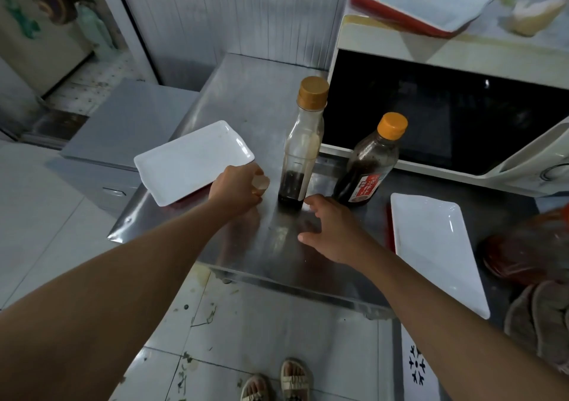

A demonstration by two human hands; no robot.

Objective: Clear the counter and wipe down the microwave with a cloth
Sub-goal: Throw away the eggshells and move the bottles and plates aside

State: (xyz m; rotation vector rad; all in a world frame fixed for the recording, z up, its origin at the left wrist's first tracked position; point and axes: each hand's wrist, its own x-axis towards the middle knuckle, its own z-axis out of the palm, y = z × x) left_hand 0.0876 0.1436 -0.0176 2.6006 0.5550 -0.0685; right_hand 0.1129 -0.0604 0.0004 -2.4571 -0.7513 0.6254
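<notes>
Head view: I'm curling my left hand [237, 186] round the white tray's [191, 160] near corner to clear it, while my right hand [331, 231] is spreading loose, empty fingers toward the tall bottle [300, 151] just beyond, microwave [446, 117] farther back

Lighting was dim and cool. Soft glare lay on the steel counter [271, 234] (brightest at its crumpled left edge). Wide-angle distortion bowed the frame edges. The tray [409, 3] and the right margin were blurred.
</notes>
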